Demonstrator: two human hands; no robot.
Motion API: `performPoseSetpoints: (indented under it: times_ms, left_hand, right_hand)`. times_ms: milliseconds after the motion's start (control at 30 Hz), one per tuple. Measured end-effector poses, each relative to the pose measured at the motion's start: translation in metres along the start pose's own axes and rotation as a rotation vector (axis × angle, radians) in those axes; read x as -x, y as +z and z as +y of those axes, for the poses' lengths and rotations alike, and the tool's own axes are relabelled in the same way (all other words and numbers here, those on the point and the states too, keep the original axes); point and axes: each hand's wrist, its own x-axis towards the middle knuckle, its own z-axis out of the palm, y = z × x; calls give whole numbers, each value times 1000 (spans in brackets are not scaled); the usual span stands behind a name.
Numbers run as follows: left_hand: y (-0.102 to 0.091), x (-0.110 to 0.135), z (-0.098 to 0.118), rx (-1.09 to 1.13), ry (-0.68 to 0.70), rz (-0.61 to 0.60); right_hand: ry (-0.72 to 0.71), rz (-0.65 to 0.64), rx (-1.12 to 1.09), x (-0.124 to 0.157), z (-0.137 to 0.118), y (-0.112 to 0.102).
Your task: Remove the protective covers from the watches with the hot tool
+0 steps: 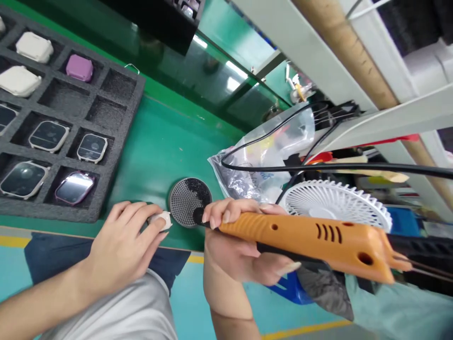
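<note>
My left hand [123, 243] is closed around a small white watch case [163, 221] at the table's front edge; the fingers cover much of it. An orange electric screwdriver [293, 238] lies across my right hand [235, 245], whose fingers wrap its ribbed front end. The screwdriver's dark nose points left, over the right side of a round perforated dish [179, 205] holding tiny black pieces, probably screws. Whether the tip touches the dish, I cannot tell. On the left, a grey foam tray [79, 212] holds several watches and watch cases in white, purple and silver.
A clear plastic bag [262, 174] and a white fan grille [336, 203] are behind the screwdriver. A black cable [339, 167] crosses the right side. Light metal shelf beams [382, 118] slant over the upper right. A dark box [159, 23] sits at the top.
</note>
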Motion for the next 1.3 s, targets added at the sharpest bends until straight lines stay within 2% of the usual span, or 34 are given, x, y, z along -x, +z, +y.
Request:
performPoseSetpoints:
  times_ms: [333, 467, 600, 700, 800, 933, 1100, 1300]
  left_hand:
    - [3, -1, 0, 27, -2, 69]
    - [4, 2, -2, 75, 52, 25]
    - [4, 3, -2, 84, 92, -11]
    - [4, 1, -1, 81, 76, -30]
    - [4, -1, -1, 81, 73, -17]
    - [5, -1, -1, 101, 70, 6]
    - [6, 0, -2, 113, 65, -2]
    - [8, 2, -3, 116, 61, 2]
  right_hand:
    - [6, -42, 27, 1, 0, -4]
    - [45, -44, 48, 2, -13, -1]
    - [12, -56, 93, 7, -32, 6]
    - [80, -88, 123, 13, -39, 10]
    - [65, -140, 122, 19, -37, 11]
    - [139, -131, 161, 21, -33, 15]
    - [89, -228, 155, 11, -26, 23]
    - [77, -234, 169, 6, -24, 30]
